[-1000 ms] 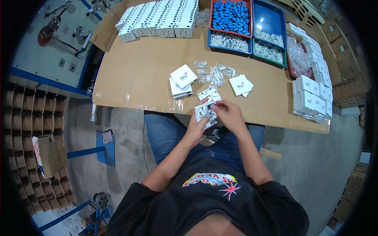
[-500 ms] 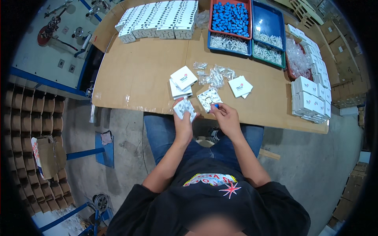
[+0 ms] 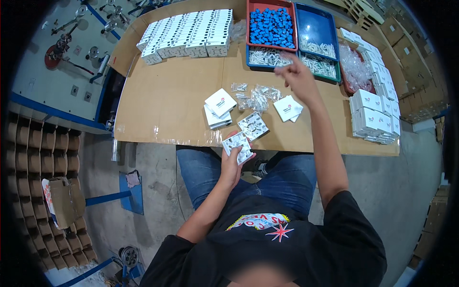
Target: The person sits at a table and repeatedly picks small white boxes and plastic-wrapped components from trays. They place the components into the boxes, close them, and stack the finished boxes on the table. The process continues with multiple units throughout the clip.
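My left hand [image 3: 232,162] grips a small flat white box [image 3: 237,147] with a dark printed pattern, thumb across its face, just off the table's near edge. Touching or nearly touching it, another box with the same print [image 3: 253,126] lies on the cardboard. My right hand [image 3: 297,79] is stretched out over the near side of the trays, its fingers apart and partly blurred, nothing visible in them. Below it is a blue tray [image 3: 248,63] of small white tube-like pieces. Above that, a red tray [image 3: 248,28] holds many small blue pieces.
Flat white boxes lie stacked at left [image 3: 221,103] and right [image 3: 288,108] of small clear bags [image 3: 259,98]. Rows of white boxes [image 3: 186,36] stand far left. A blue tray [image 3: 313,21], a green-rimmed tray [image 3: 327,78], clear plastic bags [image 3: 355,69] and box stacks [image 3: 373,117] fill the right.
My right hand has left the near printed box, where it held a small blue piece, and reached forward to the trays. My left hand has turned its box, showing more of the printed face.
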{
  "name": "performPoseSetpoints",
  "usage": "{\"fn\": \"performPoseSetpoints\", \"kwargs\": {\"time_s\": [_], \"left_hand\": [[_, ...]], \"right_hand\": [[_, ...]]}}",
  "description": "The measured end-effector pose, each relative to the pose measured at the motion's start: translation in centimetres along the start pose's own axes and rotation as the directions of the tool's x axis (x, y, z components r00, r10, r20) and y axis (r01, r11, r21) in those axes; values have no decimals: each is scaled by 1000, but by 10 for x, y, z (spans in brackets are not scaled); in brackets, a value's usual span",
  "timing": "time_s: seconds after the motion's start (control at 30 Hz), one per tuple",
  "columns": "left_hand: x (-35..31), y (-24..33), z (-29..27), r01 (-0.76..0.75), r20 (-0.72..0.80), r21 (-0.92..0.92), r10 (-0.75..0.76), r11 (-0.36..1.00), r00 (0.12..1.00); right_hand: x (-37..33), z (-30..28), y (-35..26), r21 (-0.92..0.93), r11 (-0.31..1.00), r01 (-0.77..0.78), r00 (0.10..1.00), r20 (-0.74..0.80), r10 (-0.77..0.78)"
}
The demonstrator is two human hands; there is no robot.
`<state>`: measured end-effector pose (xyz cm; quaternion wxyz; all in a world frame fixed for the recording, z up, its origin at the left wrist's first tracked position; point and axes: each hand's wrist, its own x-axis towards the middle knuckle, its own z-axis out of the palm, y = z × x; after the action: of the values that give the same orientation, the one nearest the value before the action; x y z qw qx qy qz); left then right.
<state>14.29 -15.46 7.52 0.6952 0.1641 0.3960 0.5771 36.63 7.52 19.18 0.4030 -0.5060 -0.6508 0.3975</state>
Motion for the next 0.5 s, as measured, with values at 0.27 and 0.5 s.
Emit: {"fn": "performPoseSetpoints", "kwargs": {"time_s": [0.27, 0.5], "left_hand": [[18, -11, 7, -72, 14, -54, 72, 996, 997], [24, -26, 10, -28, 57, 98, 23, 995, 998]], "right_hand": [[-165, 111, 43, -4, 998, -59, 945, 321, 57], [-183, 106, 49, -87, 992, -89, 976, 192, 104]]}}
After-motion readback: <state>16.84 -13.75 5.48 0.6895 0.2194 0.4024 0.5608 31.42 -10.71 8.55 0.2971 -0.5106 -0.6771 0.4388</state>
